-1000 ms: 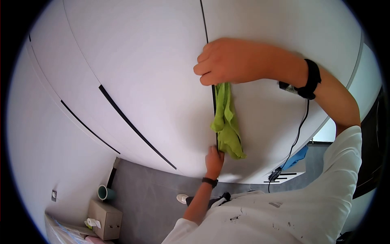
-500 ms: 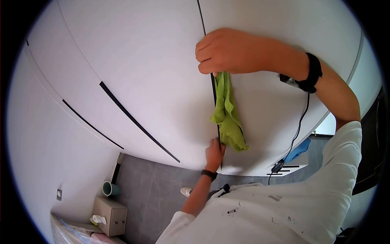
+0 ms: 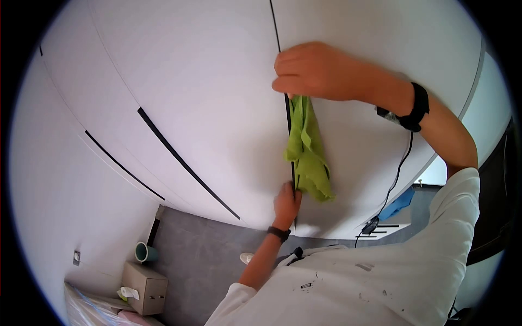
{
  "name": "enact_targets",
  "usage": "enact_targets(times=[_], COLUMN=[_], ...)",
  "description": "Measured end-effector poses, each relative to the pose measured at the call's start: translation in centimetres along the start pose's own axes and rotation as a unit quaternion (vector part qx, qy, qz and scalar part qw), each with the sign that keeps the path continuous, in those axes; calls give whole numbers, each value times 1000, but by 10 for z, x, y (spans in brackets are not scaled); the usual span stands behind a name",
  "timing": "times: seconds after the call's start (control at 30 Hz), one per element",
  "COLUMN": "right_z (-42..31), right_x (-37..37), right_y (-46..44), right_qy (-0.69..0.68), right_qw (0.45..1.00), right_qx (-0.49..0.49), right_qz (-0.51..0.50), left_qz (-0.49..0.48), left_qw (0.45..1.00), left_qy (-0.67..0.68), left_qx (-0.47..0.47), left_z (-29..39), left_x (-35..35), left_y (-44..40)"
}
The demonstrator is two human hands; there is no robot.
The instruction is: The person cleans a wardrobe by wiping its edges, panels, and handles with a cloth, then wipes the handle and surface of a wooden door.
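Beside the long black strip (image 3: pixel 289 111) on the smooth white panel (image 3: pixel 217 108), a rumpled lime-green cloth (image 3: pixel 309 155) hangs from the curled fingers of the right hand (image 3: pixel 315 70). The left hand (image 3: pixel 286 207) meets the strip lower down, its grip unclear. Work looks unfinished; how much is left doesn't show.
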State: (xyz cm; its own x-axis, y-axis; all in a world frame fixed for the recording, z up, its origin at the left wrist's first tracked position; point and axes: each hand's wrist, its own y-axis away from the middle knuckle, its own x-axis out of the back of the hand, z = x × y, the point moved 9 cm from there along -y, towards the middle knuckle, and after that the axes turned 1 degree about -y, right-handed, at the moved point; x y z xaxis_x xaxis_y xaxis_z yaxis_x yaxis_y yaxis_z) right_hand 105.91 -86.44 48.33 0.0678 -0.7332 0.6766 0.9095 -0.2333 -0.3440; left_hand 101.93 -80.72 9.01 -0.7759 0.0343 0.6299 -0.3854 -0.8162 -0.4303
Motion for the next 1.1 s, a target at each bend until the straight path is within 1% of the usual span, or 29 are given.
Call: enact_targets(times=[0.03, 0.1, 0.17, 0.2, 0.27, 0.33, 0.4, 0.43, 0.47, 0.5, 0.53, 0.57, 0.6, 0.63, 0.67, 0.7, 0.73, 0.8, 0.83, 0.87, 0.9, 0.93, 1.0, 1.03, 1.07, 1.1], right_z=[-1, 6, 6, 4, -2, -8, -12, -17, -22, -25, -30, -35, -39, -47, -60, -70, -75, -89, -88, -88, -89, -91, -89, -94, -92, -89], right_x=[-1, 10, 14, 17, 24, 37, 34, 41, 44, 44, 39, 43, 51, 52, 48, 42, 37, 34, 31, 32, 34, 33, 33, 29, 23, 15], right_y=[1, 1, -1, -3, -8, -10, -6, -4, -1, 2, 9, 16, 21, 24, 25, 27, 28, 30, 30, 30, 32, 35, 41, 46, 52, 59], right_qy=[-4, -19, -15, -9, 3, 14, 84, 80, 95, 111, 109, 69, 30, 34, 7, -22, -22, -51, -50, -50, -51, -52, -64, -70, -115, -157], right_qw=[1000, 998, 998, 998, 999, 999, 992, 992, 987, 982, 983, 995, 999, 999, 1000, 999, 999, 998, 998, 998, 996, 995, 990, 988, 977, 961], right_qx=[-7, -45, -42, -38, -28, -20, -16, -18, -21, -21, -17, -15, -14, -15, -7, 0, -7, 19, 12, 7, -4, -22, -59, -68, -119, -166], right_qz=[-2, 37, 37, 41, 31, 22, -97, -98, -125, -149, -146, -64, 20, 25, -6, -38, -35, 16, 21, 48, 77, 83, 115, 116, 137, 158], left_qz=[9, 16, 17, 15, 41, 40, 38, 41, 48, 51, 48, 48, 55, 69, 79, 34, 28, 36, 29, 32, 29, 12, -120, -119, -123, -111], left_qw=[1000, 1000, 999, 999, 999, 999, 999, 997, 994, 993, 986, 976, 977, 971, 965, 923, 925, 939, 941, 920, 896, 900, 927, 910, 910, 918], left_qy=[-5, -6, 2, 1, 14, 16, 22, 61, 101, 102, 158, 212, 208, 228, 249, 383, 379, 328, 322, 380, 434, 427, 355, 380, 377, 351], left_qx=[2, 6, 28, 29, 7, 11, 17, 11, 1, 2, -1, -7, -10, -22, -35, 5, 4, -95, -97, -94, -88, -84, 32, 118, 122, 151], left_z=[5, 14, 16, 18, 24, 23, 25, 33, 41, 45, 47, 51, 60, 75, 83, 77, 79, 100, 95, 83, 74, 72, 58, 36, 23, 3], left_x=[5, 8, 13, 13, 20, 16, 16, 22, 28, 33, 38, 47, 61, 80, 92, 87, 91, 111, 104, 92, 86, 84, 52, 38, 35, 35], left_y=[-4, -7, -10, -9, -4, -2, 2, 3, 0, -4, -5, -10, -16, -21, -25, -28, -26, -23, -16, -3, 6, 13, 26, 39, 50, 62])
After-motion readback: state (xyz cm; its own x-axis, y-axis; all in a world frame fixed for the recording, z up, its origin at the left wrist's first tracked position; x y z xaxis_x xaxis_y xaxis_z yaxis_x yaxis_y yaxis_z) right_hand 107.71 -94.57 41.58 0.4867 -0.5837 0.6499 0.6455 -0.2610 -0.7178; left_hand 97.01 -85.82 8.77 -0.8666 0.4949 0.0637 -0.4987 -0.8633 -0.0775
